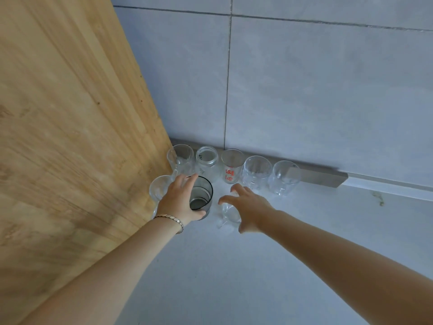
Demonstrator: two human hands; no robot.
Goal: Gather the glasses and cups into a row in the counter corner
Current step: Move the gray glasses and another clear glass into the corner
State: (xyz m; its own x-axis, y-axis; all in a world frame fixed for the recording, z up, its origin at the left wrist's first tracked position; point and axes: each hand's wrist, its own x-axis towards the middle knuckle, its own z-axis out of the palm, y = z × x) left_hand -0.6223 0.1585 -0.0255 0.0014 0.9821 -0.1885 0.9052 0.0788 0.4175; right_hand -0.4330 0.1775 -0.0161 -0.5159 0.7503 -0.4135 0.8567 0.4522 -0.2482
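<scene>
Several clear glasses stand in a row along the back wall: a tumbler (181,158) in the corner, a jar (207,160), a glass with red lettering (232,166), and two cut-glass mugs (256,172) (284,178). In front of the row, my left hand (179,200) wraps around a smoky grey glass (202,195). A clear glass (158,190) stands just left of that hand, against the wooden panel. My right hand (248,208) is cupped over a clear handled cup (228,215), fingers spread around its rim.
A tall wooden panel (70,137) forms the left side of the corner. Grey wall tiles (304,90) rise behind the row, with a metal strip (318,177) at their base. The pale counter (234,277) stretches toward me.
</scene>
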